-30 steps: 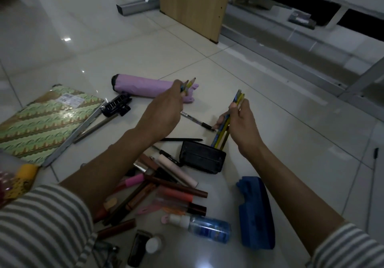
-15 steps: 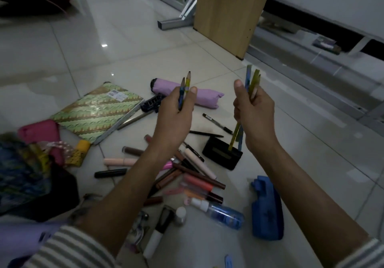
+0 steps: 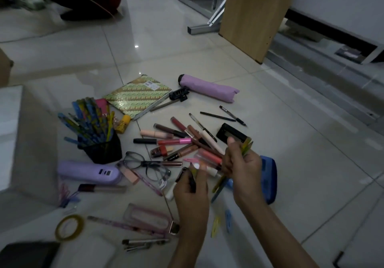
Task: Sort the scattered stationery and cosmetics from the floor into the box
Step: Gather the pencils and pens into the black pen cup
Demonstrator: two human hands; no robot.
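Right hand (image 3: 243,170) closed round a pencil bundle (image 3: 247,145), yellow and blue, with ends sticking out at 12 o'clock and at 7 o'clock below the fist. Left hand (image 3: 191,193) just beside it at 8 o'clock, fingers curled on a dark pencil (image 3: 193,181); blurred, cannot tell if one or two. Both hands above the floor (image 3: 311,164). Blue pencil case (image 3: 271,176) at 3 o'clock of the right hand, partly behind it. Black compact (image 3: 228,132) at 12 o'clock, near the bundle tips. Lip gloss pile (image 3: 182,143) at 10 o'clock, tubes crossed on the floor, near edge hidden by the hands. Glasses (image 3: 148,163) at 9 o'clock of the left hand, purple case (image 3: 89,172) further out that way. Mesh cup (image 3: 101,150) at 10 o'clock, upright, full of pencils. Patterned notebook (image 3: 137,97) at 11 o'clock, purple umbrella (image 3: 207,89) at 12, both well apart from the hands. Black pen (image 3: 232,115) between umbrella and compact. Tape roll (image 3: 60,235) at 8 o'clock. Pale boxy shape (image 3: 27,143) far out at 9 o'clock, blurred; cannot tell if it is the box.
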